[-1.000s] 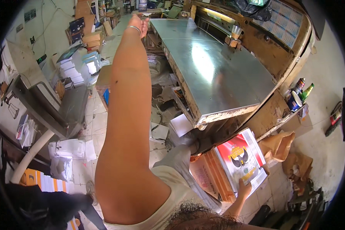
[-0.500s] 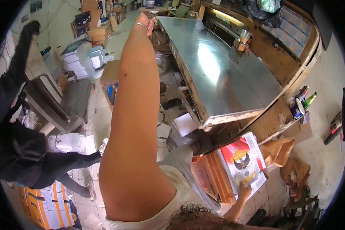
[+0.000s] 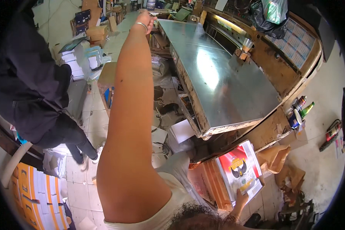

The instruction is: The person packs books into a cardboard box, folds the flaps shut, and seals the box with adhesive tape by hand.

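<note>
My left arm stretches far forward, and my left hand (image 3: 145,22), with a metal bangle at the wrist, is beside the far left corner of a metal-topped table (image 3: 226,92). Its fingers look curled closed; whatever they hold, if anything, is too small to make out. Low on the right, my right hand (image 3: 239,199) grips the near edge of a stack of printed sheets (image 3: 237,163), red and white with a dark horned emblem. The sheets lie against a brown cardboard box (image 3: 207,178). Part of that hand's fingers is hidden.
At left stands a person in dark clothes (image 3: 34,84). Orange-and-white stacks (image 3: 38,195) fill the lower left. Paper piles (image 3: 73,65) stand farther back. Torn brown paper (image 3: 274,157) lies right of the box; a blue cup (image 3: 295,119) and bottles stand above it.
The person in dark clothes has moved and now stands more upright at the left. My view has shifted slightly; my left arm stays stretched forward and my right hand stays on the sheets.
</note>
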Demonstrator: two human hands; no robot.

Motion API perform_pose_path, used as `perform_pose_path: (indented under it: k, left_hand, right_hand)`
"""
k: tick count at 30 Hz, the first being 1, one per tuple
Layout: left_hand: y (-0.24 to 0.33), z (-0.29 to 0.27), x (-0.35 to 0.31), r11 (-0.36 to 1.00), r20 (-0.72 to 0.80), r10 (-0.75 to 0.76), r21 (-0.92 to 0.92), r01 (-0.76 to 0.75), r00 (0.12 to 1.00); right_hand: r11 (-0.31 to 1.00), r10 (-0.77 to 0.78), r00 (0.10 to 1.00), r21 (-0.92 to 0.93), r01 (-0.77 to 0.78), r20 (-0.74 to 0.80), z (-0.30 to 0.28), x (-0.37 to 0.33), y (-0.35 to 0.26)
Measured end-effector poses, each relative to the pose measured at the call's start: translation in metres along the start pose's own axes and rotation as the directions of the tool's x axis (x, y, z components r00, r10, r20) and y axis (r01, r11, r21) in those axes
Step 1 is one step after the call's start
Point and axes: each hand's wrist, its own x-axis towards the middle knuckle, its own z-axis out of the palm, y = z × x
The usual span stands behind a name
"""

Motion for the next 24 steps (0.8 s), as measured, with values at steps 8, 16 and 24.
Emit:
perform_pose_path:
  k: [8,16,24]
  left_hand:
    - [-0.145,0.092,-0.131,0.889,0.526,0.228,0.231,-0.396,0.819]
    - [-0.248,0.109,-0.206,0.964,0.627,0.055,0.170,-0.205,0.777]
    - [-0.257,0.129,-0.239,0.992,0.578,0.067,0.049,-0.117,0.813]
  right_hand:
    - [0.999,0.022,0.999,0.044,-0.021,-0.026,-0.007,-0.009,-0.011]
    - [0.981,-0.080,0.995,0.175,0.088,-0.052,-0.002,-0.008,-0.016]
    - [0.993,-0.017,0.991,-0.119,0.002,-0.129,-0.019,-0.027,0.006]
